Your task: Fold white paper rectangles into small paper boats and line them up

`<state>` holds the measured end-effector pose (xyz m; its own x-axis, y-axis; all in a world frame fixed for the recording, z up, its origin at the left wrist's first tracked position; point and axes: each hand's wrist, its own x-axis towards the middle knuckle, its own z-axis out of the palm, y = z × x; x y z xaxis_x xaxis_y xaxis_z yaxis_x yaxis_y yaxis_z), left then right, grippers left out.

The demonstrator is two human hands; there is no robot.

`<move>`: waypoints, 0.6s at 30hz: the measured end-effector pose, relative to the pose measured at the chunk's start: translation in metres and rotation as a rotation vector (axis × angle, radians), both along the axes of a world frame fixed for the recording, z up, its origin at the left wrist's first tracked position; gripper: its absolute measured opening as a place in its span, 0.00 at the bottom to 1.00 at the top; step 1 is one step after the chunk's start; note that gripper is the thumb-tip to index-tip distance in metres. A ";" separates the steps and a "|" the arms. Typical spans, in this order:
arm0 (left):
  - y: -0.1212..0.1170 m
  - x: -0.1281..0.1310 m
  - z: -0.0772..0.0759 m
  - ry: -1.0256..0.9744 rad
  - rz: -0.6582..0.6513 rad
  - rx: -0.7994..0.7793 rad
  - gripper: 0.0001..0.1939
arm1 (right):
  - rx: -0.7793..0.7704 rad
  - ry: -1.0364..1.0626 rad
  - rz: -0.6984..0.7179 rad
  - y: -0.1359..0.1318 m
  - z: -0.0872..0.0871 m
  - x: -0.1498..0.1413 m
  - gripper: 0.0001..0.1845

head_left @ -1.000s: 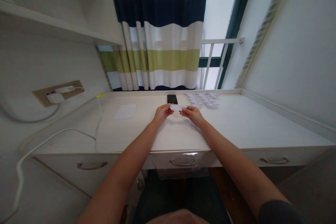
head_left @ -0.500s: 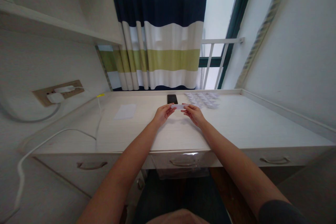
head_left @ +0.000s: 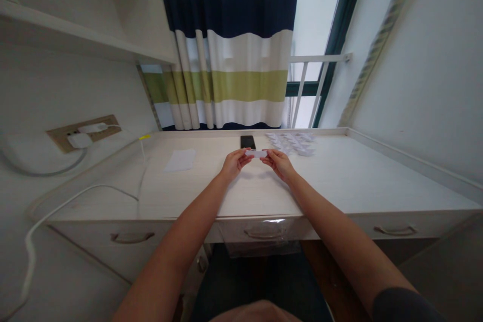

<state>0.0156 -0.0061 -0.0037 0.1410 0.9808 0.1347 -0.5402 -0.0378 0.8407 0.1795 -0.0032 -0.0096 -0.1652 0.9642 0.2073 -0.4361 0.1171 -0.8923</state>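
A narrow strip of folded white paper [head_left: 257,153] is stretched level between my two hands, above the white desk [head_left: 260,196]. My left hand [head_left: 234,163] pinches its left end with thumb and fingers. At the opposite end, my right hand [head_left: 278,162] grips it the same way. Just behind the strip lies a black phone [head_left: 247,142], partly covered by my left fingertips. Several small folded white paper pieces [head_left: 296,142] sit in rows beyond my right hand. Flat on the desk to the left is a stack of white paper sheets [head_left: 181,160].
A white cable [head_left: 94,187] runs across the desk's left side and hangs over its edge. Plugs fill a wall socket [head_left: 85,134] at left. A striped curtain [head_left: 241,55] hangs behind the desk. Clear plastic [head_left: 260,247] drapes over the middle drawer front.
Both hands stay almost in place, still pinching the paper strip. The strip has tipped slightly, so its face shows a little more. Nothing else has moved.
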 end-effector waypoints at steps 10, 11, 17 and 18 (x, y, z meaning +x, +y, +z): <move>0.001 0.000 -0.005 0.072 -0.080 0.061 0.07 | 0.067 0.005 -0.008 -0.001 -0.001 0.003 0.11; 0.001 0.000 -0.006 0.081 -0.075 0.062 0.08 | 0.062 -0.011 -0.006 -0.001 -0.001 0.003 0.11; 0.000 0.000 -0.004 0.126 -0.019 0.031 0.09 | 0.038 -0.017 0.011 0.000 -0.001 0.003 0.09; -0.001 0.000 -0.004 0.118 -0.019 0.030 0.09 | 0.039 0.000 0.016 0.000 -0.001 0.004 0.08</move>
